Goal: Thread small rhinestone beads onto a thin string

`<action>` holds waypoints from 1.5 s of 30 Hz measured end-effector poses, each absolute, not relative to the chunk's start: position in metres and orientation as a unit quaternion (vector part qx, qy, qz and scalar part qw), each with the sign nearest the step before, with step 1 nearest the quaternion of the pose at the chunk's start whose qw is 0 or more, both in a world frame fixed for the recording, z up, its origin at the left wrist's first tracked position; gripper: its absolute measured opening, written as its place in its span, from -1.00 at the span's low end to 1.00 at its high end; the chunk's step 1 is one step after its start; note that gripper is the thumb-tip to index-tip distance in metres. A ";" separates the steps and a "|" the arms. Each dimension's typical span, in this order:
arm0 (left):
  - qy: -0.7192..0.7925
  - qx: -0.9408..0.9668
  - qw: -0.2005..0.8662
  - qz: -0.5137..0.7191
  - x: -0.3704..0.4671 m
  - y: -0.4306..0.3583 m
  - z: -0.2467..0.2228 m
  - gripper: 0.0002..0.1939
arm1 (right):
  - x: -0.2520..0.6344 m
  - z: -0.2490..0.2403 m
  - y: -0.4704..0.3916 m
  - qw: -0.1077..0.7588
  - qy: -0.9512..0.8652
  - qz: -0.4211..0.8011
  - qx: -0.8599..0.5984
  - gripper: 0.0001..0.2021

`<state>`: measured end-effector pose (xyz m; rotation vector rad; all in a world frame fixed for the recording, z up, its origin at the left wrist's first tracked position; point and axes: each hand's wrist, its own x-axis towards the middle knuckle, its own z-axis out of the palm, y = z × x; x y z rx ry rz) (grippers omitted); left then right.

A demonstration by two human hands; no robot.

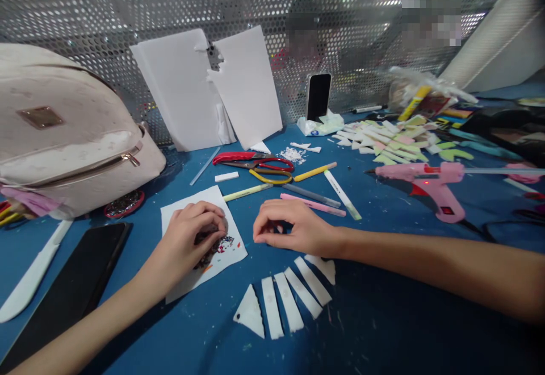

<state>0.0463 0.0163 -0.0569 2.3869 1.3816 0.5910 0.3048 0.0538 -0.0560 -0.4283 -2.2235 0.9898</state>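
My left hand (191, 234) rests on a sheet of white paper (174, 291), its fingertips pinched over a small heap of dark, many-coloured bits (221, 244). Whatever the pinch holds is too small to make out. To its right, my right hand (292, 228) is curled just above the blue table, thumb and fingers drawn together, with nothing visible in them. Below it, several white strips (289, 302) lie fanned out in a row. A white triangular piece (251, 313) with a dark dot sits at their left end, and a jagged end piece (323, 268) at their right.
Red-handled pliers (238, 158), scissors (272, 171) and several markers (342, 194) lie beyond my hands. A pink glue gun (438, 184) is at right, near piled foam scraps (387, 139). A backpack (63, 130), black phone (72, 290) and white plastic knife (36, 270) are at left. An upright phone (318, 96) stands behind.
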 end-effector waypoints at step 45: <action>0.515 0.708 0.289 0.387 0.080 -0.023 -0.052 -0.90 | 0.305 -0.058 0.052 0.348 -0.871 0.321 -0.130 -0.94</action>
